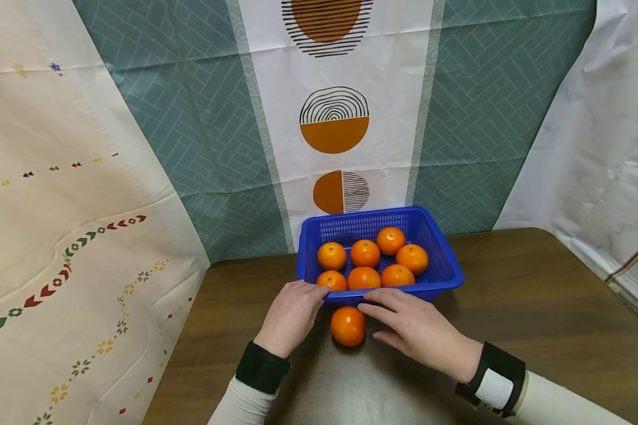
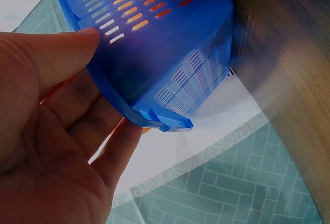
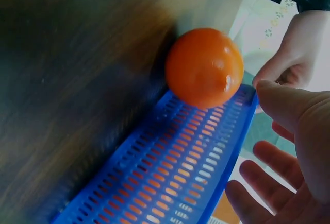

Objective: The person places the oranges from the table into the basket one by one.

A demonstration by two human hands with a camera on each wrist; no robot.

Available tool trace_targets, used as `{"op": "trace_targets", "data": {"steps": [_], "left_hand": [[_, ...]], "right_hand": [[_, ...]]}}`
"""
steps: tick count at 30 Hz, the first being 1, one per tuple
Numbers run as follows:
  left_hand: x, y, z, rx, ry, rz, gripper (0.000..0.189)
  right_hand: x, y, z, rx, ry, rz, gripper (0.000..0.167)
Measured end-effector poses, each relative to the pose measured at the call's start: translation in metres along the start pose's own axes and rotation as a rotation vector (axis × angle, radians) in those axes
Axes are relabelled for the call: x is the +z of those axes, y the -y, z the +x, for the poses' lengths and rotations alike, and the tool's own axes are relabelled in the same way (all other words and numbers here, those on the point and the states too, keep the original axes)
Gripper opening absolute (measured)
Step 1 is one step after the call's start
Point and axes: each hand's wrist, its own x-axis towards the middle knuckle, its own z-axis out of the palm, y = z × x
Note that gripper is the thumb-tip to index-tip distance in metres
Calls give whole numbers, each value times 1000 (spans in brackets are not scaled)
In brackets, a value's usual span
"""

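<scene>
A blue plastic basket (image 1: 369, 218) with slotted walls holds several oranges (image 1: 365, 278) and stands at the back of the table. My left hand (image 1: 295, 316) grips the left part of its front rim. In the left wrist view the thumb lies against the basket's outer wall (image 2: 139, 59), with the fingers across the rim. One single orange (image 1: 348, 326) sits on the table in front of the basket, between both hands. Just right of it, my right hand (image 1: 422, 330) hovers with loosely spread fingers at the front rim. In the right wrist view its thumb is beside the rim; contact is unclear.
The brown wooden table (image 1: 531, 307) extends to both sides of the basket. Behind it hangs a green and white patterned cloth (image 1: 473, 118). A cream cloth with printed flowers (image 1: 85, 283) hangs on the left, and a pale marbled cloth (image 1: 606, 147) on the right.
</scene>
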Motion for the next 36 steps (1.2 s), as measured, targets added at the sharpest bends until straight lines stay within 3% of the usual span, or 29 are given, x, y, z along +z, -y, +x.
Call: {"op": "trace_targets", "data": {"steps": [15, 22, 36], "left_hand": [[0, 0, -1, -11, 8, -1, 26], [1, 0, -1, -16, 13, -1, 26], [0, 0, 0, -6, 10, 13, 26]], "right_hand": [[19, 16, 6, -65, 33, 31, 64], [28, 21, 12, -52, 99, 46, 62], [40, 24, 21, -14, 155, 31, 66]]}}
